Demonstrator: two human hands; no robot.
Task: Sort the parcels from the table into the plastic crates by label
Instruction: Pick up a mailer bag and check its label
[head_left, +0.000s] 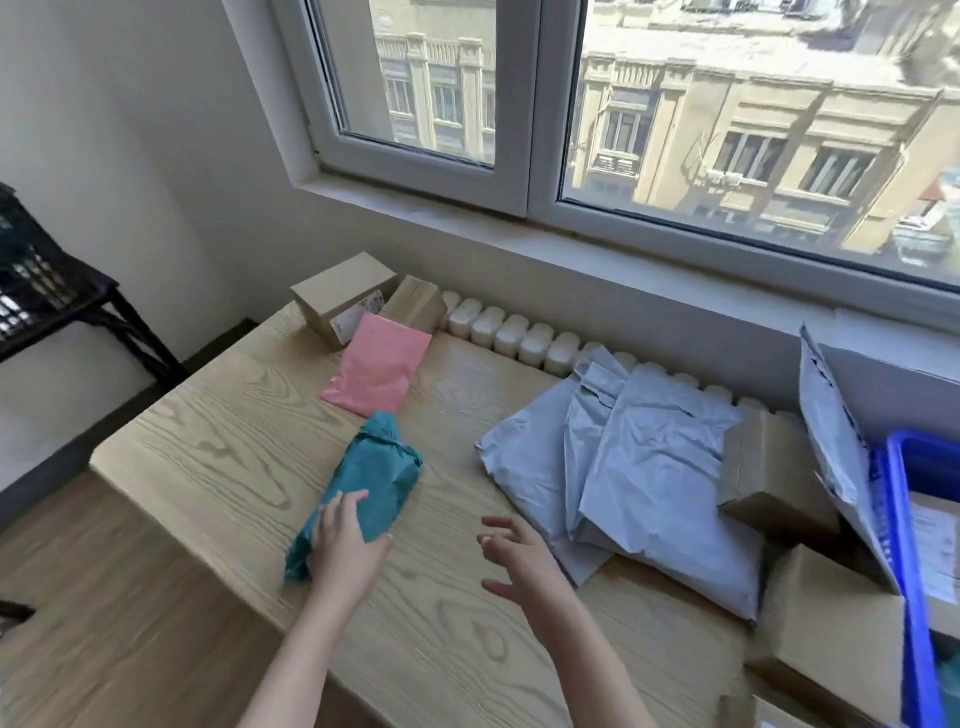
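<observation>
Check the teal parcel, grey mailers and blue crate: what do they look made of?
teal parcel: thin matte wrap, plastic film or paper, can't tell which; crumpled, with soft folds.
grey mailers: likely poly mailer film; slight sheen, sharp creases and wrinkles.
blue crate: rigid moulded plastic by its look; smooth, evenly coloured, straight rim.

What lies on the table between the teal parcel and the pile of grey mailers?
In the head view, bare wooden table lies between the teal parcel and the grey mailers; only the right hand is over its near end.
</observation>
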